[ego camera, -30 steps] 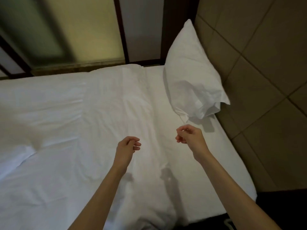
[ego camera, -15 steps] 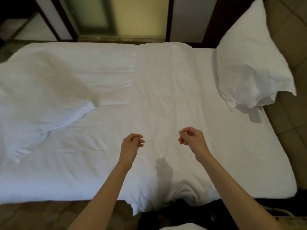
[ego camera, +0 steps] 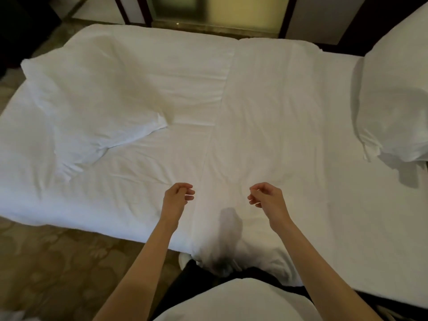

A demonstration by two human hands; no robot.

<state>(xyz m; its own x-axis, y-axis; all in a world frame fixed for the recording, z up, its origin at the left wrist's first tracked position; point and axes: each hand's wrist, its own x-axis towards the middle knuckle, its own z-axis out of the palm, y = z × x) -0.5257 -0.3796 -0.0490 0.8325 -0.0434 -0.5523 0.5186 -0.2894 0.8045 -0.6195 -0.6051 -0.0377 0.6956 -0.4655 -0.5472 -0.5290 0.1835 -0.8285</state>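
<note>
A white duvet (ego camera: 266, 117) covers the bed, rumpled, with one folded-over flap (ego camera: 99, 105) lying on its left half. A white pillow (ego camera: 396, 107) leans at the right end of the bed. My left hand (ego camera: 177, 200) and my right hand (ego camera: 266, 201) hover side by side just above the duvet near its front edge. The fingers of both are loosely curled and nothing is in them. The two hands are about a hand's width apart.
Patterned brown carpet (ego camera: 58, 262) lies to the front left of the bed. Frosted glass panels in dark frames (ego camera: 220, 10) stand behind the bed. My white top (ego camera: 231, 302) fills the bottom edge of the view.
The view has swung left and pulled back, so the pillow now sits at the far right and the carpet shows. Both hands keep the same loose curl above the duvet.
</note>
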